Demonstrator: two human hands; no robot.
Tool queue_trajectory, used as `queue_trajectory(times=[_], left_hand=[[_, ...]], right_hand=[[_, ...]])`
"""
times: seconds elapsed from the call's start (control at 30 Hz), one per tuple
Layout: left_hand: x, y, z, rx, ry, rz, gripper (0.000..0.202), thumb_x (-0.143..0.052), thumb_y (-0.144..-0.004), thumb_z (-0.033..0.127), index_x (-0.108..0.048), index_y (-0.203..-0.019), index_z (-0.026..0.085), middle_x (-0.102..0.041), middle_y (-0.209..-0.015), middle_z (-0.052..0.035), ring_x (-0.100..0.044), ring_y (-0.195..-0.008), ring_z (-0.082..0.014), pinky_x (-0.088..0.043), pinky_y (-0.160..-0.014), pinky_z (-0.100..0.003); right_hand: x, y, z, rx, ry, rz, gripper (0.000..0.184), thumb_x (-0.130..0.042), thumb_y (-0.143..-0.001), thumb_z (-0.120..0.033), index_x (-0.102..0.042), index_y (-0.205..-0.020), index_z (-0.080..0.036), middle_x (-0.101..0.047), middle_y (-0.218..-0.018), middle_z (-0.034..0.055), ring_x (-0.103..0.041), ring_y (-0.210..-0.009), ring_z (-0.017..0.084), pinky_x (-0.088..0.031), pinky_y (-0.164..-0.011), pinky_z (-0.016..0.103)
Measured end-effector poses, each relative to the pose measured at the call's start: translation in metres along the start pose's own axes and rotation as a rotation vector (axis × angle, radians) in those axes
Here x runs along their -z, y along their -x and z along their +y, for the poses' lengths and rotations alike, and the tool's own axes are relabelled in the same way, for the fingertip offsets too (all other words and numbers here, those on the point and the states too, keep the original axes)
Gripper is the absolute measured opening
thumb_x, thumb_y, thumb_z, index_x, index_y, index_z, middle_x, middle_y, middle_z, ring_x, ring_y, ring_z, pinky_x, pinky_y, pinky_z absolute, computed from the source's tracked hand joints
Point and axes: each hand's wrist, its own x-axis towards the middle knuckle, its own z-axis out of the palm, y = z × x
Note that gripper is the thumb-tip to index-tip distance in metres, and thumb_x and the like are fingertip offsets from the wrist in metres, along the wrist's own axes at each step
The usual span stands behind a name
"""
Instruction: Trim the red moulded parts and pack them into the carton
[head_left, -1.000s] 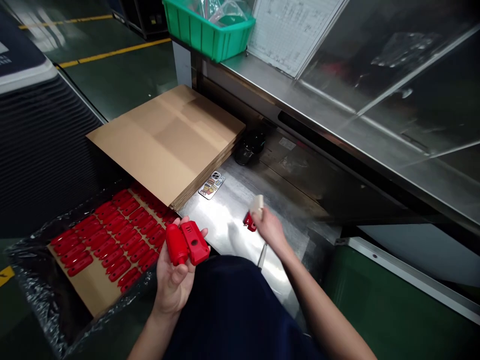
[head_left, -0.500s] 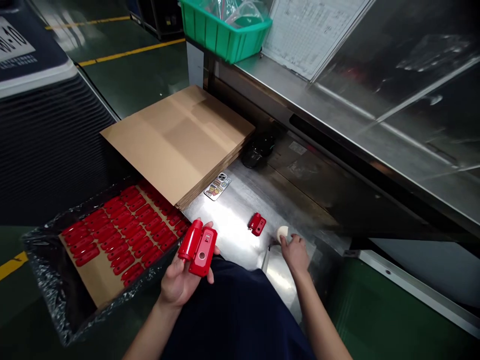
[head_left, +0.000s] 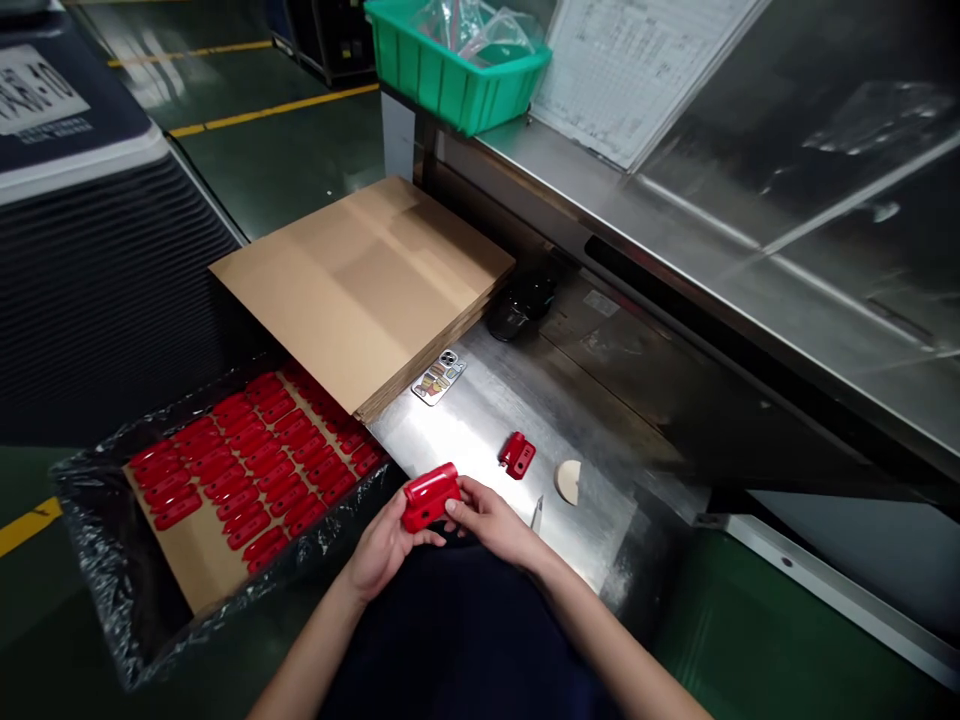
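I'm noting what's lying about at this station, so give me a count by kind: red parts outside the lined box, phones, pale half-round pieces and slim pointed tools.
Red parts: 2 (held part, loose part)
Phone: 1
Pale half-round piece: 1
Slim pointed tool: 1
Total: 5

White glare blazing off your counter (head_left: 480, 410) now, a highlight streaking your red piece (head_left: 429, 503), soft shadow bands across the cardboard (head_left: 352, 280), print smearing on the sheet (head_left: 622, 70), dim corners stretching wide!
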Motion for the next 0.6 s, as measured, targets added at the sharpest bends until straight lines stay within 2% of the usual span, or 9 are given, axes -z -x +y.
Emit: queue_trajectory(times=[0.13,0.23,0.3,0.4,0.5,0.6], left_hand=[[0.01,0.0,-0.01,0.002,-0.128,0.132,0.057,-0.052,-0.1,0.064,-0.065,-0.132,0.018,-0.075,-0.13,-0.0172,-0.077,-0.102,-0.0279,-0.061,-0.083,-0.041],[0.024,-0.008,-0.02,0.016,-0.225,0.172,0.061,-0.076,-0.087,0.06,-0.067,-0.129,0.017,-0.078,-0.122,-0.0153,-0.077,-0.1,-0.0264,-0.057,-0.091,-0.039],[0.034,-0.018,-0.026,0.032,-0.255,0.188,0.063,-0.091,-0.074,0.05,-0.071,-0.123,0.015,-0.079,-0.119,-0.0149,-0.075,-0.106,-0.0277,-0.054,-0.094,-0.037],[0.047,-0.037,-0.035,0.068,-0.262,0.235,0.065,-0.094,-0.068,0.051,-0.073,-0.118,0.015,-0.079,-0.12,-0.0158,-0.074,-0.113,-0.0314,-0.054,-0.094,-0.039],[0.058,-0.058,-0.042,0.098,-0.241,0.287,0.073,-0.097,-0.059,0.053,-0.072,-0.117,0.016,-0.079,-0.12,-0.0173,-0.073,-0.116,-0.0358,-0.054,-0.099,-0.045],[0.067,-0.078,-0.049,0.107,-0.22,0.331,0.08,-0.102,-0.049,0.05,-0.072,-0.115,0.016,-0.079,-0.119,-0.0185,-0.071,-0.121,-0.0387,-0.051,-0.107,-0.05]], right_hand=[[-0.001,-0.007,0.02,-0.011,-0.011,0.032,0.063,-0.074,-0.084,-0.069,-0.063,-0.118,-0.017,-0.074,-0.1,0.0047,-0.065,-0.078,0.015,-0.046,-0.071,0.028],[0.003,-0.014,0.034,-0.055,0.037,0.056,0.059,-0.072,-0.085,-0.068,-0.065,-0.112,-0.016,-0.074,-0.094,0.0043,-0.064,-0.076,0.015,-0.048,-0.073,0.029],[0.01,-0.018,0.046,-0.099,0.21,0.07,0.055,-0.061,-0.091,-0.068,-0.064,-0.112,-0.017,-0.074,-0.096,0.0048,-0.066,-0.078,0.017,-0.05,-0.074,0.03],[0.023,-0.017,0.063,-0.164,0.574,0.152,0.044,-0.047,-0.101,-0.057,-0.063,-0.114,-0.019,-0.075,-0.104,0.0066,-0.07,-0.086,0.02,-0.05,-0.08,0.032],[0.037,-0.005,0.077,-0.211,0.784,0.278,0.028,-0.05,-0.101,-0.039,-0.065,-0.11,-0.017,-0.074,-0.11,0.0128,-0.069,-0.098,0.028,-0.045,-0.087,0.038],[0.047,0.01,0.09,-0.265,0.891,0.319,0.022,-0.05,-0.1,-0.03,-0.067,-0.103,-0.016,-0.075,-0.104,0.0153,-0.069,-0.099,0.031,-0.042,-0.083,0.037]])
